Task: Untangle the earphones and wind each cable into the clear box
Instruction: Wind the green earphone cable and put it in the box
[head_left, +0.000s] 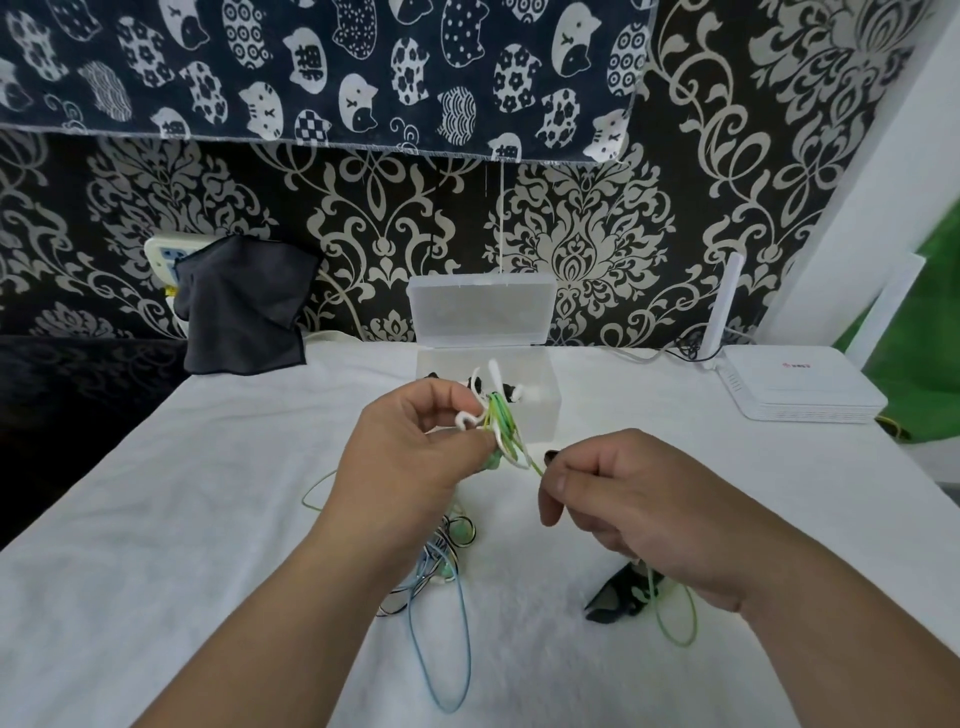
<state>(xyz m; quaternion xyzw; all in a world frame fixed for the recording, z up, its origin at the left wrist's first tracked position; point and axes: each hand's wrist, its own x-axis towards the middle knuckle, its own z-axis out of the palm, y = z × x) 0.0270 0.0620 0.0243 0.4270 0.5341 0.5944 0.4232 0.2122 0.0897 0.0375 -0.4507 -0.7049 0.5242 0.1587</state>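
White-cloth table (208, 519) | your left hand (410, 457) pinches the half-wound green cable (500, 415) | right hand (628, 504) pinches its loose strand | clear box (545, 410) just behind — apparently part-filled | blue-black tangle (441, 556) left — roughly midway.

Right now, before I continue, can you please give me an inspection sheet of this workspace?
Surface: white cloth covers the table.
Job's things: clear box open, lid up, black and white pieces inside; cable tangle on the cloth.
Clutter: dark patterned object under the right hand.
Hands: left hand grips a green-and-white coil; right hand pinches the green cable.
Cables: blue loop trails toward the camera.
Surroundings: white router right; grey cloth left; patterned wallpaper behind.
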